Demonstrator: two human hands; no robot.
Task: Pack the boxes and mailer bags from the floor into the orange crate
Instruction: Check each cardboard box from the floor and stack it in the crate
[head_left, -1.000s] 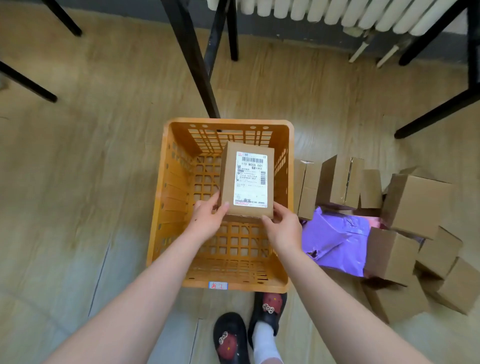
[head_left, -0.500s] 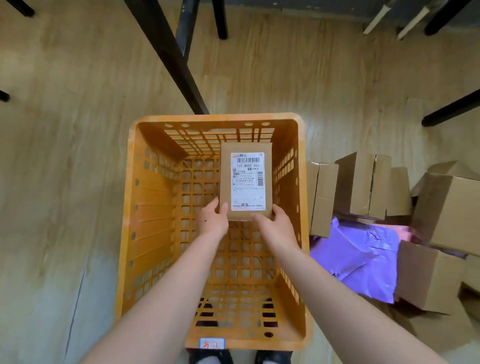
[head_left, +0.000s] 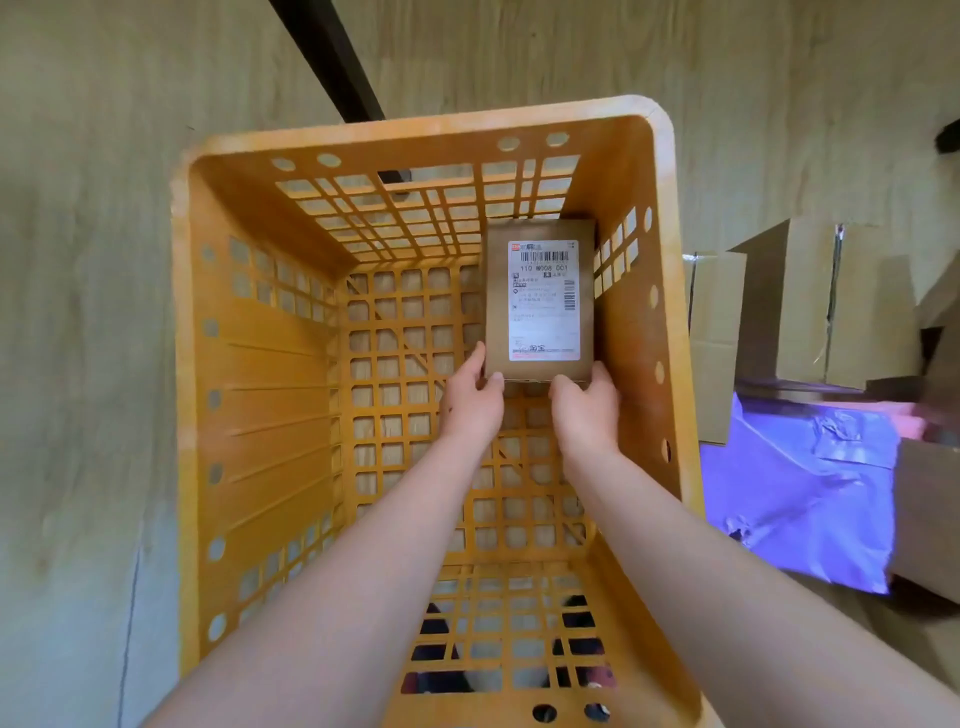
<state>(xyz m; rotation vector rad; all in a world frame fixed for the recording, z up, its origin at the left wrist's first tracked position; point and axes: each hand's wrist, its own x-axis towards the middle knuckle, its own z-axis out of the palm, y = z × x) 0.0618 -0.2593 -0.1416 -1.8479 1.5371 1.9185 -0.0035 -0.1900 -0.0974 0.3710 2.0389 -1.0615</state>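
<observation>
Both your arms reach down into the orange crate (head_left: 249, 415), where your left hand (head_left: 470, 402) and right hand (head_left: 587, 405) pinch the near edge of a labelled cardboard box (head_left: 540, 301), thumbs on top. The box sits in the crate's far right corner, close against the right wall, shipping label up. Outside, to the right on the wooden floor (head_left: 88, 260), lie more cardboard boxes (head_left: 810, 306) and a purple mailer bag (head_left: 800, 493).
</observation>
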